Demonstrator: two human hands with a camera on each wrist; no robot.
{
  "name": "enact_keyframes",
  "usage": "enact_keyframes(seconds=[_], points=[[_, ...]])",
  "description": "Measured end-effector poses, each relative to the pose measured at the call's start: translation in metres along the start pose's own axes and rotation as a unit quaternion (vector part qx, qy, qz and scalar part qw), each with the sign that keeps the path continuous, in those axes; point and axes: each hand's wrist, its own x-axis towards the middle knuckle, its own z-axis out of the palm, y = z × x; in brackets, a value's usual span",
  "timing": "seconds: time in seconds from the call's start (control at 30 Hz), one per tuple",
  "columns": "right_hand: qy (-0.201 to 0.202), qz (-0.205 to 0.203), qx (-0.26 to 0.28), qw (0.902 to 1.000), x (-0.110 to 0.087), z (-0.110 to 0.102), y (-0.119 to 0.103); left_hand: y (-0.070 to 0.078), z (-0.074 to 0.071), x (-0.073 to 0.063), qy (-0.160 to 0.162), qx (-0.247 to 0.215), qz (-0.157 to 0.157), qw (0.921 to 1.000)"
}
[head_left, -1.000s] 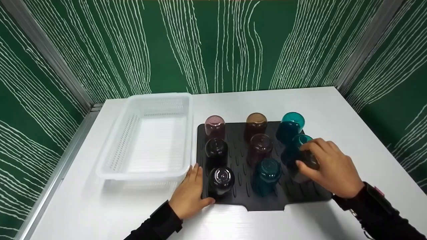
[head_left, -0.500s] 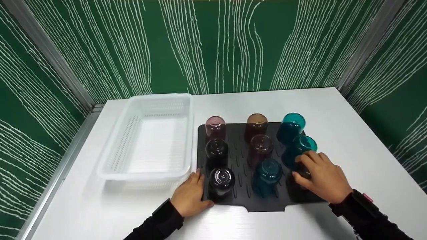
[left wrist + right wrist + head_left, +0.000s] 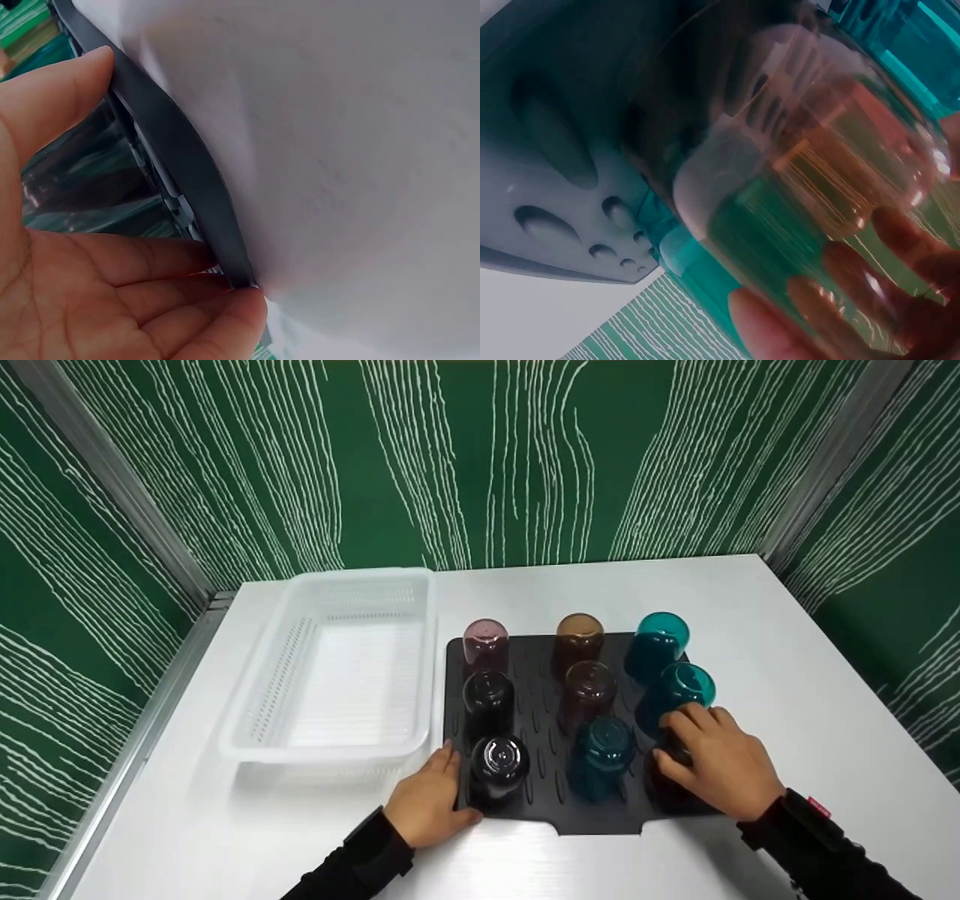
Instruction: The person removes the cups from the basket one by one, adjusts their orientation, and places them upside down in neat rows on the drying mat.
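On a black drying mat (image 3: 596, 819), several tinted glasses stand upside down in rows. My right hand (image 3: 724, 765) grips a clear brownish glass (image 3: 780, 172) at the mat's near right; the hand hides most of it in the head view. Just behind it stands a teal glass (image 3: 690, 684). My left hand (image 3: 427, 802) rests at the mat's near left corner, fingers extended along the left edge and thumb at the front edge. In the left wrist view, the thumb and fingertips touch the mat's dark rim (image 3: 187, 150). A dark glass (image 3: 500, 765) stands close to that hand.
A white slotted plastic basket (image 3: 427, 675) stands left of the mat, its near right corner close to my left fingers. More glasses share the mat, among them a pink glass (image 3: 486, 641), an amber glass (image 3: 580, 637) and a dark teal glass (image 3: 604, 750). Green patterned walls surround the white table (image 3: 247, 840).
My right hand has moved slightly left and nearer with the brownish glass, down toward the mat's near right, then barely shifts. More of the teal glass behind it shows. My left hand stays at the corner.
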Motion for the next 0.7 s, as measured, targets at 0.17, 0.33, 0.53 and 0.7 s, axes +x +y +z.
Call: enact_keyframes(seconds=[0.17, 0.33, 0.53, 0.7], points=[[-0.020, 0.018, 0.012, 0.9996, -0.0008, -0.0022, -0.0002, 0.0005, -0.0006, 0.0002, -0.005, -0.006, -0.001, 1.0000], [-0.038, 0.018, 0.033, 0.9986, 0.0003, -0.0052, 0.0005, 0.0012, -0.0010, 0.0018, -0.015, -0.013, -0.003, 0.9998], [-0.024, 0.009, 0.047, 0.9986, 0.0000, -0.0049, 0.0023, 0.0030, -0.0051, 0.0015, -0.026, -0.015, -0.005, 0.9996], [-0.021, 0.002, 0.056, 0.9982, -0.0003, -0.0074, 0.0028, 0.0043, -0.0101, -0.0022, 0.000, -0.026, 0.009, 0.9996]])
